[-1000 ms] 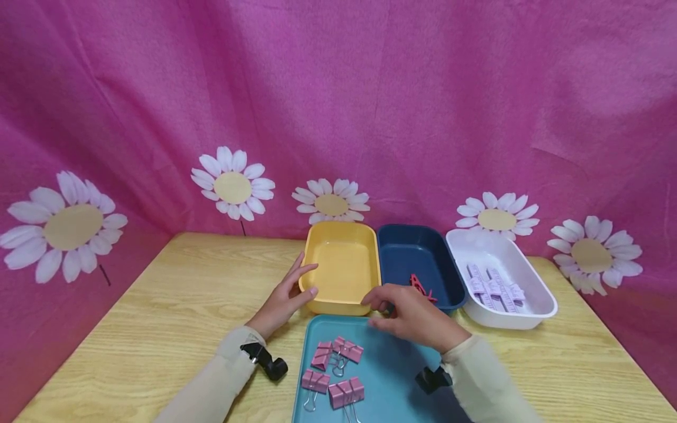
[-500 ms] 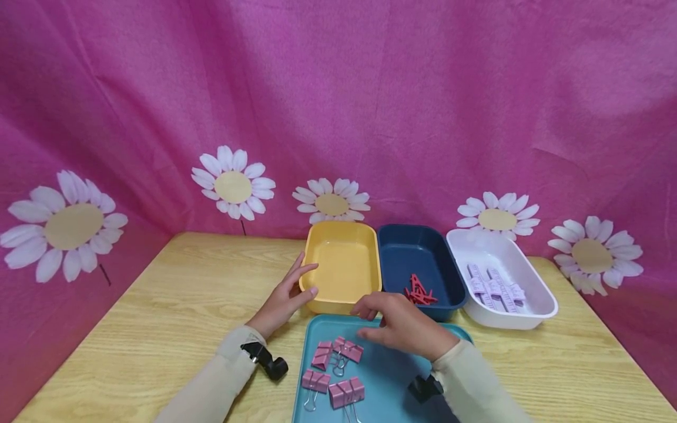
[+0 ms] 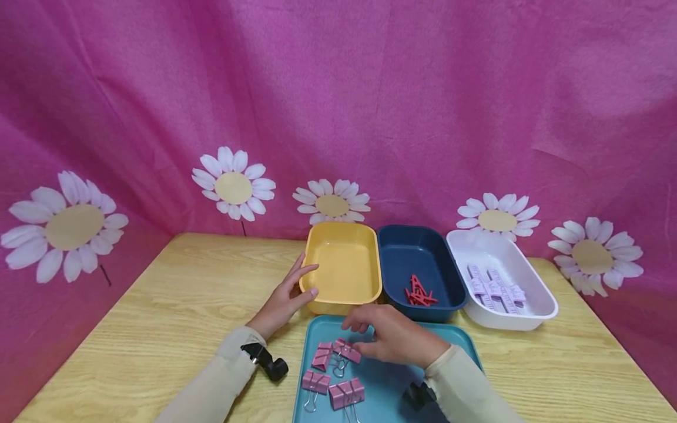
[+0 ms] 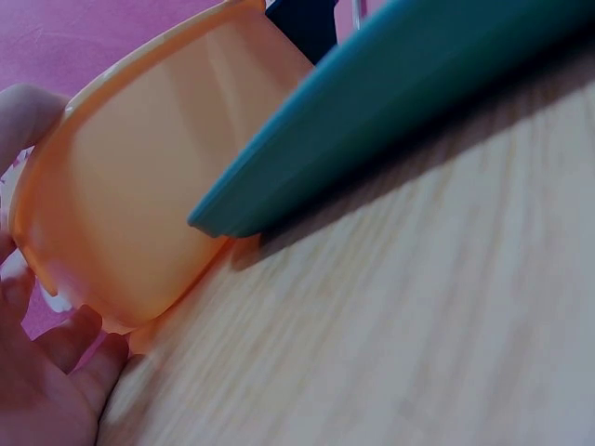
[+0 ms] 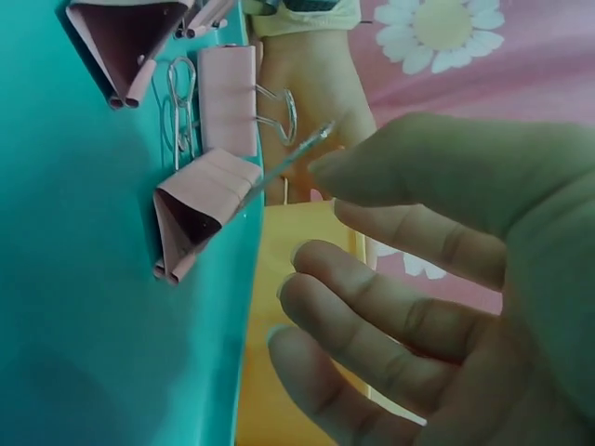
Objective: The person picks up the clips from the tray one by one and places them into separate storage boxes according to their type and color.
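My left hand holds the near left corner of the yellow bin; in the left wrist view its fingers lie against the bin's wall. Over the teal tray hovers my right hand, fingers loosely bent and holding nothing. Several pink binder clips with silver wire handles lie on the tray's left side. Nearest the right thumb is the far binder clip; in the right wrist view that thumb is close to a clip's wire handle. Whether they touch, I cannot tell.
Right of the yellow bin stands a navy bin with red clips inside. Beyond it, a white bin contains lilac ribbon-like pieces with bows. A pink flowered curtain hangs behind the wooden table.
My right hand has moved left and toward me, from beside the navy bin's front to over the tray near the binder clips. The red clips show more fully. My left hand stays put.
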### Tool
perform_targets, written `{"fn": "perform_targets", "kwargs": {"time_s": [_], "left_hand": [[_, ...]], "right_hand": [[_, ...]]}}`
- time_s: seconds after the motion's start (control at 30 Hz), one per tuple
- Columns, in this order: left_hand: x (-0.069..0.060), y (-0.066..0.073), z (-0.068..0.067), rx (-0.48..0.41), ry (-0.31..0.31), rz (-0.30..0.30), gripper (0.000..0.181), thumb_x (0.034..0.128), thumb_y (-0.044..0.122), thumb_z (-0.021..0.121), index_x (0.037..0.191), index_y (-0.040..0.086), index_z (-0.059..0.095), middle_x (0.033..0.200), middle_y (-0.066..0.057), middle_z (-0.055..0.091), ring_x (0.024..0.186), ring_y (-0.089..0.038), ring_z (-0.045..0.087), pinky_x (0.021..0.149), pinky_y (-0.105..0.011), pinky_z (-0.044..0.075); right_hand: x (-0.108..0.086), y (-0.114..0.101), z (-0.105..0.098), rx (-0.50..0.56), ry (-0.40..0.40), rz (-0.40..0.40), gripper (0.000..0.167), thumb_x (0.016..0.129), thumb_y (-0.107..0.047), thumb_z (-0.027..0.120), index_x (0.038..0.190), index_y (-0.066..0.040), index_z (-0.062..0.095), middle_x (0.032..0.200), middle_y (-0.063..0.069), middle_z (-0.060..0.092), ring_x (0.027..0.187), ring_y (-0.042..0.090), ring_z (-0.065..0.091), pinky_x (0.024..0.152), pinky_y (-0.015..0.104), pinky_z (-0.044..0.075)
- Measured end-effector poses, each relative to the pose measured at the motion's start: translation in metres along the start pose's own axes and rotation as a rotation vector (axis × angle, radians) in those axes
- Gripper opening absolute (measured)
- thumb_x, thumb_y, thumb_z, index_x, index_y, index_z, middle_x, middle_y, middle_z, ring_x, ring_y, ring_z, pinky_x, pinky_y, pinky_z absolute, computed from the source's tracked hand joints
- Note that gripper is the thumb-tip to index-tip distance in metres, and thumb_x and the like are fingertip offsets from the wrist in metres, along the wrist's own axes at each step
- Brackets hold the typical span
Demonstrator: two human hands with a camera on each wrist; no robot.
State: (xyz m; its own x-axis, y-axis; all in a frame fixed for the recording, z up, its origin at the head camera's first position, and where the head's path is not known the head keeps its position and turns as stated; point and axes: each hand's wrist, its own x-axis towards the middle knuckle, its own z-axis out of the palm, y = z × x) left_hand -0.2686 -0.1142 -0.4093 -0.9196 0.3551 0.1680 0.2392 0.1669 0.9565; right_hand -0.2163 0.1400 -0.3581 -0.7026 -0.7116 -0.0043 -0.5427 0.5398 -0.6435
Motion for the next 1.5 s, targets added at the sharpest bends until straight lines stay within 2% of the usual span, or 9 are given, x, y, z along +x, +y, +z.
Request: {"fn": "perform_targets", "kwargs": {"time_s": [0.1,0.33,0.53,0.77,1.0,1.23,1.5], "left_hand": [[-0.002,0.004,0.0,0.011,0.002,-0.004,0.054,0.0964,0.017,0.06,0.146,0.009,0.04,0.162,-0.004,0.0,0.146,-0.028,0.015,0.115,-0.043,0.024],[-0.002,0.004,0.0,0.007,0.0,-0.008,0.054,0.0964,0.02,0.06,0.146,0.011,0.041,0.162,-0.002,0.0,0.146,-0.026,0.013,0.115,-0.041,0.023],[-0.002,0.005,0.0,0.012,0.001,-0.018,0.054,0.0965,0.02,0.06,0.146,0.012,0.041,0.162,-0.003,0.0,0.146,-0.026,0.014,0.115,-0.04,0.024],[-0.003,0.004,0.0,0.007,0.004,-0.005,0.054,0.0964,0.019,0.06,0.146,0.011,0.041,0.162,-0.003,0.0,0.146,-0.026,0.014,0.115,-0.04,0.023],[-0.002,0.006,0.0,0.003,0.0,0.006,0.054,0.0964,0.018,0.06,0.146,0.009,0.04,0.162,-0.004,0.0,0.145,-0.026,0.015,0.115,-0.04,0.024],[-0.002,0.006,0.0,0.011,0.0,-0.003,0.054,0.0967,0.018,0.06,0.146,0.01,0.04,0.162,-0.004,0.0,0.146,-0.026,0.012,0.115,-0.041,0.023],[-0.002,0.006,0.0,0.007,0.003,-0.003,0.054,0.0964,0.018,0.06,0.146,0.01,0.041,0.162,-0.004,0.0,0.146,-0.026,0.014,0.115,-0.04,0.023]], "right_hand": [[0.001,0.0,0.002,-0.013,-0.021,-0.001,0.03,0.085,-0.017,0.074,0.114,-0.014,0.065,0.106,-0.002,0.067,0.095,0.014,0.062,0.078,0.029,0.056],[0.003,0.002,0.008,-0.054,-0.023,-0.021,0.028,0.085,-0.018,0.074,0.112,-0.015,0.066,0.102,-0.004,0.066,0.089,0.01,0.06,0.078,0.026,0.054],[0.006,0.004,0.014,-0.085,-0.028,0.01,0.028,0.085,-0.024,0.075,0.112,-0.019,0.067,0.102,-0.008,0.065,0.09,0.006,0.06,0.084,0.026,0.053],[0.007,0.003,0.021,-0.132,-0.026,0.035,0.029,0.084,-0.023,0.076,0.112,-0.022,0.068,0.102,-0.012,0.061,0.09,0.007,0.054,0.083,0.026,0.05],[0.008,0.002,0.026,-0.116,-0.015,0.009,0.032,0.084,-0.018,0.075,0.115,-0.018,0.069,0.099,-0.01,0.058,0.086,0.012,0.054,0.074,0.02,0.048],[0.011,0.003,0.028,-0.12,-0.027,0.021,0.033,0.084,-0.018,0.075,0.116,-0.02,0.068,0.095,-0.011,0.056,0.08,0.009,0.051,0.067,0.019,0.047],[0.012,0.005,0.03,-0.107,-0.018,0.004,0.026,0.083,-0.012,0.075,0.108,-0.019,0.07,0.094,-0.012,0.059,0.083,0.008,0.053,0.072,0.019,0.049]]}}
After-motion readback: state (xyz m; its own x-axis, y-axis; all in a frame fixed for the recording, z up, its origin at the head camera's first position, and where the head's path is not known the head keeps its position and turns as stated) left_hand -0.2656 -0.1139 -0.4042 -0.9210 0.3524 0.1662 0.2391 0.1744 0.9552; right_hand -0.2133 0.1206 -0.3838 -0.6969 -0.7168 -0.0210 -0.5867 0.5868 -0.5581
